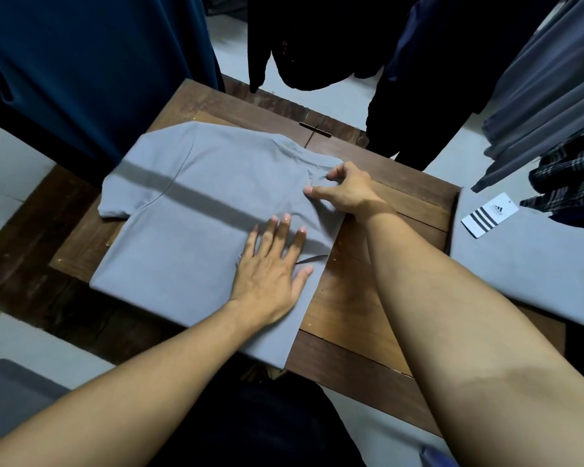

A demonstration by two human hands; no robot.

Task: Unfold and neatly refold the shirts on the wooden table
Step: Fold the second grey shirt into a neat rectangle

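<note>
Directly under left grip [270, 271] — grey shirt [182, 210], far edge in right grip [346, 192].

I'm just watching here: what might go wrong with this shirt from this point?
The right hand pinches only a small bit of the shirt near its far right corner, where creases already show; a pull may bunch it. The shirt's near corner hangs over the table edge, so it might slide off if the flat left hand lifts.
</note>
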